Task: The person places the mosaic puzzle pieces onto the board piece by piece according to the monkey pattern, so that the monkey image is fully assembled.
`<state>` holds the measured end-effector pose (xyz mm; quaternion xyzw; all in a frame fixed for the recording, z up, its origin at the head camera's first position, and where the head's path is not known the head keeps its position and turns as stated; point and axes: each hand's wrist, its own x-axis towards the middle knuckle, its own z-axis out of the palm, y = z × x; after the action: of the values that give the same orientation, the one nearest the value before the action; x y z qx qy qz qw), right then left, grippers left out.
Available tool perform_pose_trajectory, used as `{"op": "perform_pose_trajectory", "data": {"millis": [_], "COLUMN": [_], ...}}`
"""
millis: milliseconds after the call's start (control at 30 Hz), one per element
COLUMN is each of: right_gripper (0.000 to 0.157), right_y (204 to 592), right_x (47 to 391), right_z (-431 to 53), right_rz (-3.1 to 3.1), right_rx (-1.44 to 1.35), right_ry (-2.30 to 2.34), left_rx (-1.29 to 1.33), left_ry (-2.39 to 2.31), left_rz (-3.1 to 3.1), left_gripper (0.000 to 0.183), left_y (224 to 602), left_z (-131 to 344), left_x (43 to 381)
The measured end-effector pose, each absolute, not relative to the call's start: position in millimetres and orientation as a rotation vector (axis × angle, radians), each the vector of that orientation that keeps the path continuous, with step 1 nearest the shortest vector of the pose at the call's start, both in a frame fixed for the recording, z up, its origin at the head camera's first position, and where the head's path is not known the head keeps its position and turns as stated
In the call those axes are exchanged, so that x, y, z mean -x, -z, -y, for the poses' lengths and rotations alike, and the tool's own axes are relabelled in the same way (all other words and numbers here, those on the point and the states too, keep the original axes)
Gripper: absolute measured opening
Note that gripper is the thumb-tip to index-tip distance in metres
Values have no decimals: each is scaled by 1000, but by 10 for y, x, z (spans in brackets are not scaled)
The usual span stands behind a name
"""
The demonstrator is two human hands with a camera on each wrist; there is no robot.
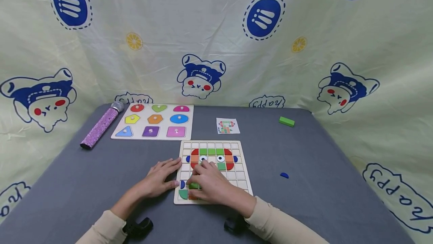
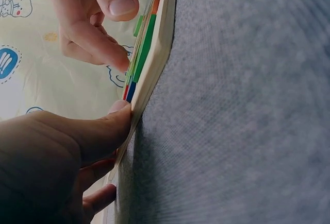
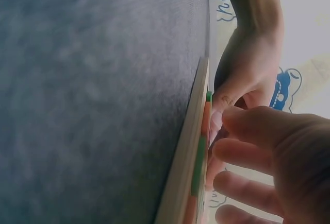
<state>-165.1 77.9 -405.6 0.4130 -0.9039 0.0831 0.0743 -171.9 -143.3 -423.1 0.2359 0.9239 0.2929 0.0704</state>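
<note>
A square white grid board (image 1: 243, 182) holds coloured pieces forming a figure: red corners, green and orange squares, two eye pieces (image 1: 220, 158) and small blue half-rounds. At its left edge my left hand (image 1: 158, 178) rests with fingers extended; the thumb (image 2: 105, 131) touches the board's side. My right hand (image 1: 213, 184) is over the board's lower left, its loosely bent fingers at the green and orange pieces. No piece shows between the right fingers (image 3: 242, 154), and the hand hides part of the lower figure. Near the left edge sits a green quarter-round piece (image 1: 183, 194).
A printed pattern card (image 1: 228, 126) lies behind the board. To the right are a green block (image 1: 286, 121) and a loose blue half-round piece (image 1: 284, 175). A shape puzzle board (image 1: 169, 125) and a glittery purple microphone (image 1: 102, 126) lie at the back left.
</note>
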Motion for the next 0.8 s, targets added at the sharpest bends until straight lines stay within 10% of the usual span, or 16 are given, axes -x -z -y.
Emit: {"op": "perform_pose_trajectory", "data": {"millis": [800], "right_gripper": [21], "right_y": [3971], "right_x": [1710], "right_z": [-1307], "right_rz": [2683], "right_rx": [-1000], "right_ry": [-339], "left_rx": [-722], "left_ry": [-891], "left_rz": [-2774], "left_gripper": [63], "left_y": [4226], "left_z": [1434], "left_x": [1711]}}
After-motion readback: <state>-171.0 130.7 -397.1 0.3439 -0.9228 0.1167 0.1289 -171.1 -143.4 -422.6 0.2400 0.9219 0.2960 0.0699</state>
